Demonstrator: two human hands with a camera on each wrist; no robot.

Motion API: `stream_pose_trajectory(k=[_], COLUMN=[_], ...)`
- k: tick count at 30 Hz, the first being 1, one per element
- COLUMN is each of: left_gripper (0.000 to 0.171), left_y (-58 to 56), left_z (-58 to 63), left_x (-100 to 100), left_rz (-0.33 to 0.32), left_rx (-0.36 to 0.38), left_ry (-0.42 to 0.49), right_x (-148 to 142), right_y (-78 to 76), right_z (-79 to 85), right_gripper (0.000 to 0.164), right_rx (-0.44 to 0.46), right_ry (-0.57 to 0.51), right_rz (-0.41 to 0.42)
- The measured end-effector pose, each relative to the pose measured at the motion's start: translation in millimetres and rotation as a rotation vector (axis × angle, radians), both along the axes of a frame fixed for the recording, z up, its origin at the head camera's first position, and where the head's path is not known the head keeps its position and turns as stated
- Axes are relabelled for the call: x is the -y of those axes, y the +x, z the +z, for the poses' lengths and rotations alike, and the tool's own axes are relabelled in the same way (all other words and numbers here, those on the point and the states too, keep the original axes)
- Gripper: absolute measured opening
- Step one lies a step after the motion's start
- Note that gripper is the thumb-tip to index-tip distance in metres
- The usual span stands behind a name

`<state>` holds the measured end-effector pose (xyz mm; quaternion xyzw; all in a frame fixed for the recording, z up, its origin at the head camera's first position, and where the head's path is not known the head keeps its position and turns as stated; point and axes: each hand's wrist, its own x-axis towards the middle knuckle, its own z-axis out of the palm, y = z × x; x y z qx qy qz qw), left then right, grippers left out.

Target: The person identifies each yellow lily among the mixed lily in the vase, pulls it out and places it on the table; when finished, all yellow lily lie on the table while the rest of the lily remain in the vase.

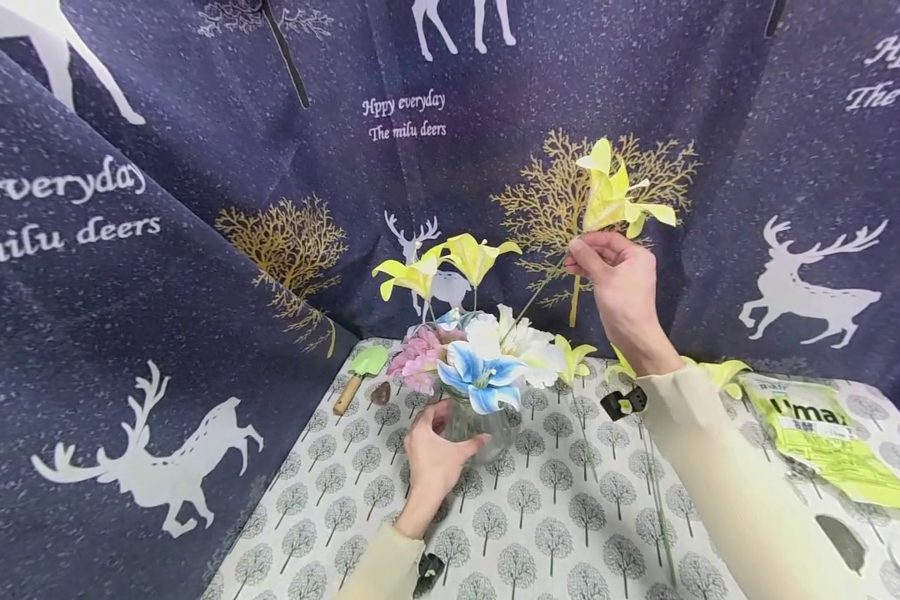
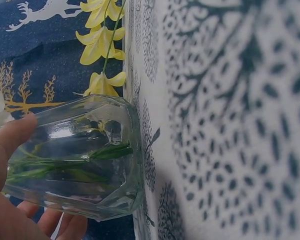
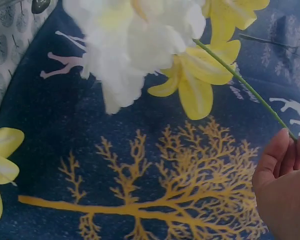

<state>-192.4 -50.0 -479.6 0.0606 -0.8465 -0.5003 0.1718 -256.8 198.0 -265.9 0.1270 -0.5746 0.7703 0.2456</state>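
My left hand holds a clear glass vase around its side; in the left wrist view green stems show through the glass. Out of the vase rise a blue lily, a white flower, pink flowers and two yellow lilies. Up to the right, my right hand pinches another yellow lily by its stem, just under the bloom. That thin green stem slants down behind the white flower, so its lower end is hidden.
More yellow lilies lie on the tree-print tablecloth to the right, partly behind my right arm. A green-and-white bag lies farther right. At the back left are a small green trowel and a brown stone-like piece. A dark deer-print curtain hangs behind.
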Motion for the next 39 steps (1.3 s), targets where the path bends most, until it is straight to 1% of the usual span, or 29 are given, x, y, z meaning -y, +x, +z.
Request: stream_pose_trajectory(k=[4, 8, 15, 18, 22, 27, 29, 32, 39], left_gripper=[0.075, 0.076, 0.075, 0.075, 0.076, 0.075, 0.075, 0.074, 0.075], left_y=[0.3, -0.4, -2.3, -1.6, -0.9, -1.8, -2.2, -1.8, -0.6], left_z=[-2.0, -1.9, -2.1, -1.2, -0.2, -0.6, -0.9, -0.5, -0.6], left_x=[-0.2, 0.7, 0.2, -0.8, -1.6, -1.3, -1.1, -1.3, -1.6], left_rz=[0.001, 0.001, -0.007, -0.007, -0.002, 0.001, 0.001, -0.007, 0.0], left_rx=[0.002, -0.008, -0.016, -0.01, -0.002, 0.0, -0.001, -0.001, 0.014], left_ry=[-0.003, 0.004, 0.008, 0.011, 0.008, 0.013, 0.011, 0.017, 0.027], right_x=[-5.0, -9.9, -14.9, -18.1, -25.8, -36.7, -40.0, -45.4, -65.7], right_y=[0.2, 2.3, 5.2, 7.2, 12.4, 21.1, 23.2, 25.3, 34.5], right_z=[-7.6, -11.4, -17.9, -16.3, -7.4, 4.8, 7.4, 8.9, 15.7], right_gripper=[0.004, 0.005, 0.009, 0.008, 0.006, 0.013, 0.016, 0.015, 0.013], right_rx=[-0.018, -0.038, -0.006, -0.036, -0.104, -0.155, -0.166, -0.194, -0.235], right_ry=[-0.092, -0.185, -0.148, -0.201, -0.302, -0.361, -0.383, -0.429, -0.581], right_rz=[0.017, 0.067, 0.122, 0.152, 0.154, 0.131, 0.125, 0.107, 0.059])
